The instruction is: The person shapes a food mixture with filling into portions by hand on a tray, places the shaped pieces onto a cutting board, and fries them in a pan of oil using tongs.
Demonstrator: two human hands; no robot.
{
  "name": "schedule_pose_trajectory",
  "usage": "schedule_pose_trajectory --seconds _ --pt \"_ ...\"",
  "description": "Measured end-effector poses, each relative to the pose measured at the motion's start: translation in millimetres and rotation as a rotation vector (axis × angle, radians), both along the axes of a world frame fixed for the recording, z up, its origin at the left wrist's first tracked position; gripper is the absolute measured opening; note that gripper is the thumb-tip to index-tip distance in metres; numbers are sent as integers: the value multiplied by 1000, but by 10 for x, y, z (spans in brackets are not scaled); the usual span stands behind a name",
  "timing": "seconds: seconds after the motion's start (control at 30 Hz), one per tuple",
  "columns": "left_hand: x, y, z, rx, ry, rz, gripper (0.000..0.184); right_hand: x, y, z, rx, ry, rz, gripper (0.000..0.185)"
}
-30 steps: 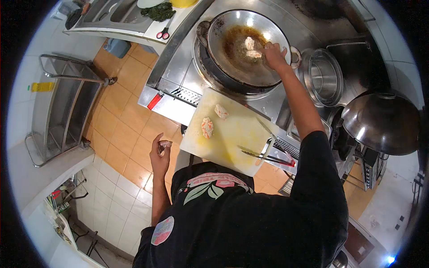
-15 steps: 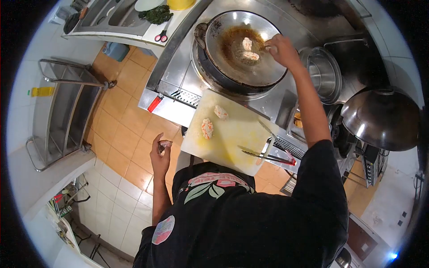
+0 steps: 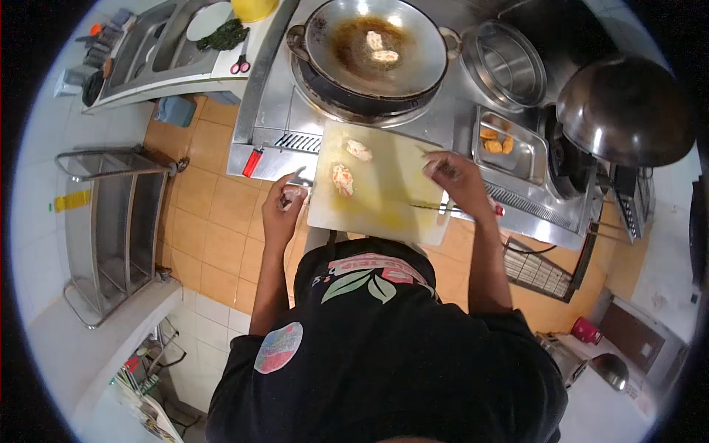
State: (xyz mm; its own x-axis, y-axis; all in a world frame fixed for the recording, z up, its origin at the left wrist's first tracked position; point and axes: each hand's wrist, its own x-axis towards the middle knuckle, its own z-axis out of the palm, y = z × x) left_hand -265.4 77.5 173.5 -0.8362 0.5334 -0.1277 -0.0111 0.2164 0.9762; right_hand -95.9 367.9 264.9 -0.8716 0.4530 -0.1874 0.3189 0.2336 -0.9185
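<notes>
My left hand is beside the left edge of the cutting board, fingers curved and apart, whitish residue on them, nothing held. My right hand hovers over the board's right side, its fingers bent but apart, with nothing visible between them. Two pale, orange-flecked pieces lie on the board, one upper and one lower. Two similar pieces, one upper and one lower, sit in oil in the wok. Tongs lie at the board's right edge, partly hidden by my right hand.
A metal tray with browned pieces stands right of the board, near nested steel bowls and a domed lid. A red lighter and scissors are on the left.
My right hand has moved from the wok down to above the cutting board. My left hand has come up to the board's left edge. The view has shifted, with more of the tray showing.
</notes>
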Motion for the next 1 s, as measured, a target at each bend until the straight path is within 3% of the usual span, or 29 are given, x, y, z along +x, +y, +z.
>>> schedule_pose_trajectory --seconds 0.13,0.23,0.37,0.6,0.73,0.87,0.97,1.0 --pt "29 143 72 74 -94 -98 39 282 -450 -307 -442 59 -160 36" --pt "93 185 42 108 -144 -174 35 289 -611 -337 -933 149 -364 41" --pt "156 171 120 113 -105 -206 33 279 -634 -536 -1149 219 -322 52" --pt "533 294 225 202 -215 -51 31 167 -631 -326 -1333 288 -91 65" --pt "908 459 493 217 -181 11 31 136 -579 -277 -1301 307 117 71" --pt "1242 529 654 -122 523 141 38 109 -621 -226 -1484 323 208 76" --pt "1469 495 480 52 -73 334 37 80 -688 -252 -1564 339 295 76" --pt "1523 518 547 214 -284 387 37 74 -762 -290 -1556 360 316 77"
